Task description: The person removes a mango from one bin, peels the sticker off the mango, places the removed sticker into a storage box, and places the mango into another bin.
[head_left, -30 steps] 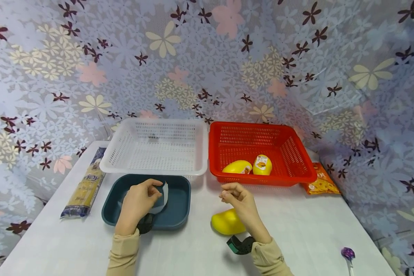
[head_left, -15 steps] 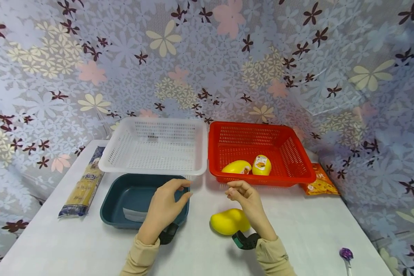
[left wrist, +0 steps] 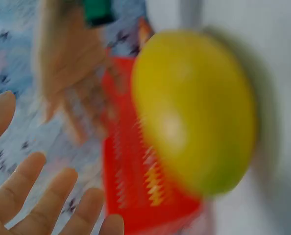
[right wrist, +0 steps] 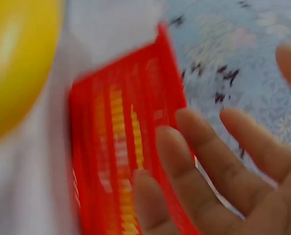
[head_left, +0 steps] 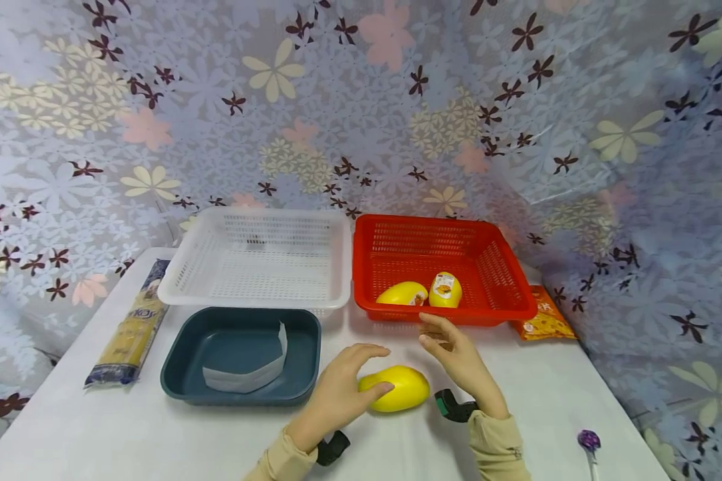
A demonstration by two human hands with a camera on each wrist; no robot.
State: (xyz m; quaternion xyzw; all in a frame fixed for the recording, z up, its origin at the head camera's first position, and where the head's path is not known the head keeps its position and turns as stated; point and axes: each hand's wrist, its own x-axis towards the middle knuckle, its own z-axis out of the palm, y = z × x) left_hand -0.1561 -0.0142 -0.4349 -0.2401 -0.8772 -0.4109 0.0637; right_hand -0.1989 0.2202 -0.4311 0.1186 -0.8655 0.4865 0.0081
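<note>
Shifting from teal tray [head_left: 228, 344] toward yellow mango [head_left: 408, 387]: left hand [head_left: 341, 387], grip apart, as on right hand [head_left: 464, 361].

On a table [head_left: 138, 434], two baskets are standing side by side before a hanging cloth backdrop [head_left: 349, 120]. The left basket [head_left: 265, 264] is sitting behind a tub [head_left: 241, 399] that is holding a paper strip [head_left: 247, 380]; a spaghetti packet [head_left: 126, 331] is lying left of both. The right basket [head_left: 409, 260] is holding two mangoes [head_left: 397, 292] near its front wall. Before it, a third mango [head_left: 406, 389] is resting between the left hand [head_left: 339, 387] and right hand [head_left: 462, 357]. A snack bag [head_left: 547, 317] is lying just right of that basket, a lollipop [head_left: 589, 439] at front right.
</note>
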